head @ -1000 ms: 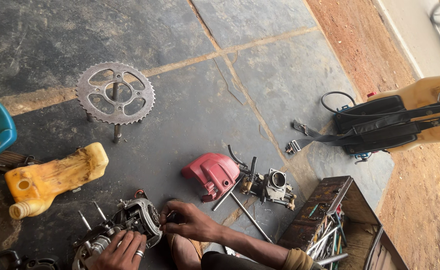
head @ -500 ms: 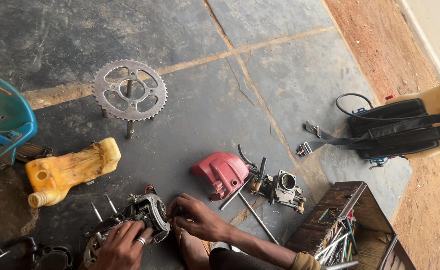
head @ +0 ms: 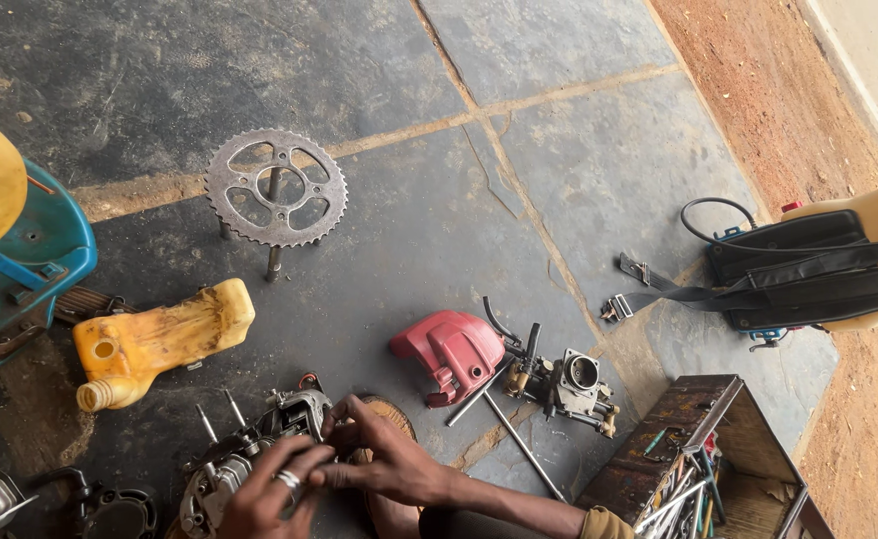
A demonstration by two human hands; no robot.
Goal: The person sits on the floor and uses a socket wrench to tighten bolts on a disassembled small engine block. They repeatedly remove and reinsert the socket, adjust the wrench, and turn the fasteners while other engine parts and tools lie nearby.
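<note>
Hands-on with the small engine block (head: 259, 449) on the concrete floor (head: 439, 230).
Left hand (head: 269, 494) grips its casing, right hand (head: 384, 459) pinches what's probably a small fitting; next move needs careful fingertip work.

hands (head: 359, 469) on engine (head: 259, 449), red cover (head: 451, 351)

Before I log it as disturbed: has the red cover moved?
No. The red cover still lies just left of the carburettor; only the camera view shifted.
</note>
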